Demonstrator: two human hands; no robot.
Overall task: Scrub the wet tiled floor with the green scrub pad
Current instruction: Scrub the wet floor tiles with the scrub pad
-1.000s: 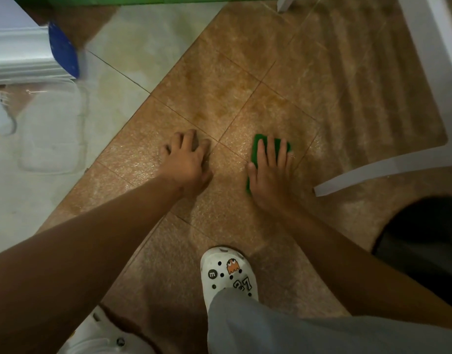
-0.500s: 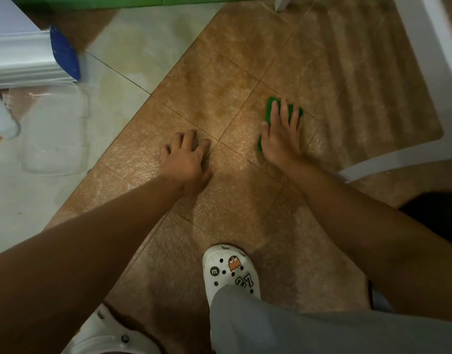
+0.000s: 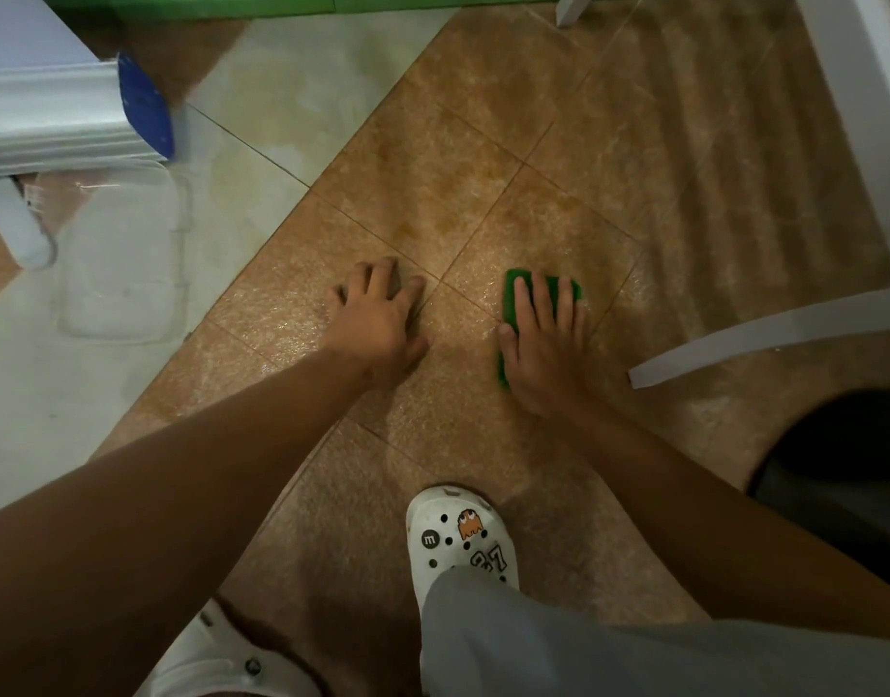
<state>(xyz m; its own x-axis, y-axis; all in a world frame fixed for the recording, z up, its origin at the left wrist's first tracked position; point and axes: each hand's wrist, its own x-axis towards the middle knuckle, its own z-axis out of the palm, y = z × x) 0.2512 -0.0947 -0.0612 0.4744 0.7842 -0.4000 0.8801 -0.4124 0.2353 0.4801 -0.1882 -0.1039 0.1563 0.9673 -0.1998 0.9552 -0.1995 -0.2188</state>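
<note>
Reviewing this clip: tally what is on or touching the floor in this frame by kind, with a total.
Hands: 2, left hand resting on the wet brown tiled floor, right hand pressing flat on the pad
Green rectangular scrub pad: 1
White perforated clog shoes: 2, one with charms, one partly seen
Clear plastic lid: 1
Total: 6

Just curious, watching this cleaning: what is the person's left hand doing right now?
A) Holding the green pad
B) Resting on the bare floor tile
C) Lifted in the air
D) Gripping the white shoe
B: the left hand lies spread on the brown tile floor with nothing under it, while the right hand presses the green pad.
</note>
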